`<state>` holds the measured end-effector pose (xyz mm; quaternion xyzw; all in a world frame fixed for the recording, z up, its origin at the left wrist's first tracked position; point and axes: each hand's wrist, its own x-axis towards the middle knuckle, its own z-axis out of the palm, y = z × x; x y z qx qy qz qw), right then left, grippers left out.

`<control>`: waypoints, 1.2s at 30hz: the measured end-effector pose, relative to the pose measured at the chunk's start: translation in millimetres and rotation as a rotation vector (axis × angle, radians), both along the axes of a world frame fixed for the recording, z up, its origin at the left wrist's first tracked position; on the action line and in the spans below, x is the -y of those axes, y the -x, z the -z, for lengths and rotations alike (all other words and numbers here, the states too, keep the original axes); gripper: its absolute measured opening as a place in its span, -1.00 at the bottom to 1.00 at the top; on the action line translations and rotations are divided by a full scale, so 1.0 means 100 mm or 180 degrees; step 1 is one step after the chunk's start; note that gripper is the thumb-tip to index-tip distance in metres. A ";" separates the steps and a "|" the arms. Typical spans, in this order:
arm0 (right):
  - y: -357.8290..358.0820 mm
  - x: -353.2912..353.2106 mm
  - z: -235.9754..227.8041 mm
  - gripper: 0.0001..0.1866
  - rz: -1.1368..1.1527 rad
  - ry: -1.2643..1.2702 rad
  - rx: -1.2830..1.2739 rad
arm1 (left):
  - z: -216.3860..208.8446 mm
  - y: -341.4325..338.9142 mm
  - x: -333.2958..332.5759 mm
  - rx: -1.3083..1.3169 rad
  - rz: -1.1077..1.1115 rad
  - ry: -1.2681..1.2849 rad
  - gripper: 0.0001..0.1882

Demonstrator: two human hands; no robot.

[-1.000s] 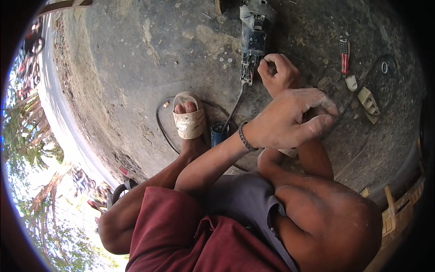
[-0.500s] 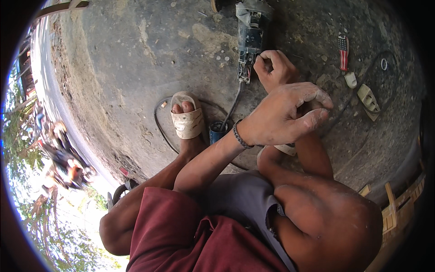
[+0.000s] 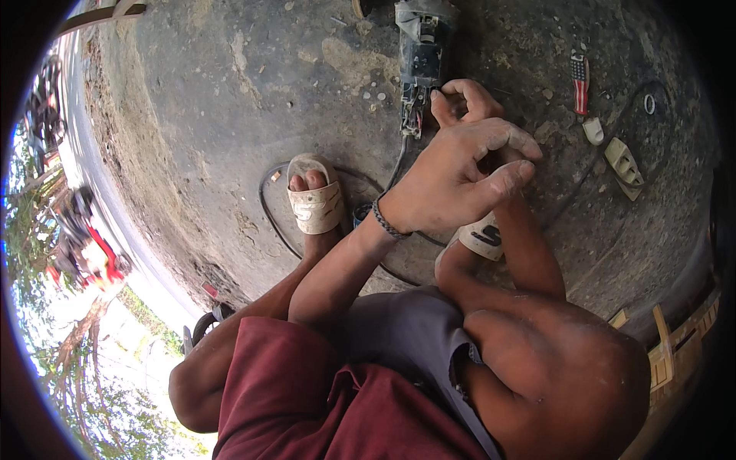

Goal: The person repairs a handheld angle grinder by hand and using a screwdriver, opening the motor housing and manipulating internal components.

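The power tool [image 3: 423,57] lies on the rough ground [image 3: 230,107] on the far side, a little right of the middle, its near end bare of cover and showing exposed wiring [image 3: 412,115]. My right hand [image 3: 466,103] is just right of that end, fingers bent and thumb drawn in; whether they touch the casing or pinch something small, I cannot tell. My left hand [image 3: 464,176] crosses over my right forearm, thumb and fingers curled round with their tips nearly together; I see nothing in it, but a tiny piece could hide between the tips.

I judge the tool's dark body to be heavy and stiff, with most of the weight toward the far end, where the grey head [image 3: 425,19] sits. The place for a firm hold is the thick middle of the casing. Dust on my fingers may make smooth plastic a bit slippery. The open end looks fragile: thin wires could pull loose, so a light fingertip touch suits it, never a lift. The black cord [image 3: 399,162] should bend easily, yet a tug on it would strain those joints.

To the right lie a flag-patterned handle [image 3: 580,84], a small white piece [image 3: 593,131] and a pale moulded part [image 3: 625,169], probably light plastic, best held by its edges.
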<state>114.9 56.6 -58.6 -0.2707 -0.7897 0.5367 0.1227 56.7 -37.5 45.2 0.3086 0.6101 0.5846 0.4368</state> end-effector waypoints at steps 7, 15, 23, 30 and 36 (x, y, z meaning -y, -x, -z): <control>-0.05 0.02 0.09 -0.78 -0.0017 -0.0385 -0.0252 | -0.01 -0.01 -0.02 0.0079 0.0006 -0.0029 -0.75; 0.00 0.02 0.14 -0.85 -0.0076 -0.1082 -0.0385 | 0.08 -0.16 -0.07 0.0018 -0.0017 -0.0337 -0.73; 0.06 0.05 0.00 -0.88 -0.0036 -0.0967 0.0321 | 0.08 -0.15 -0.06 -0.0083 0.0081 -0.0316 -0.71; 0.02 0.01 0.05 -0.87 -0.0138 -0.1088 0.0220 | 0.08 -0.17 -0.08 -0.0015 0.0078 -0.0354 -0.72; 0.02 0.01 0.20 -0.86 -0.0266 -0.0774 -0.0008 | 0.14 -0.16 -0.03 -0.0251 -0.0052 -0.0375 -0.73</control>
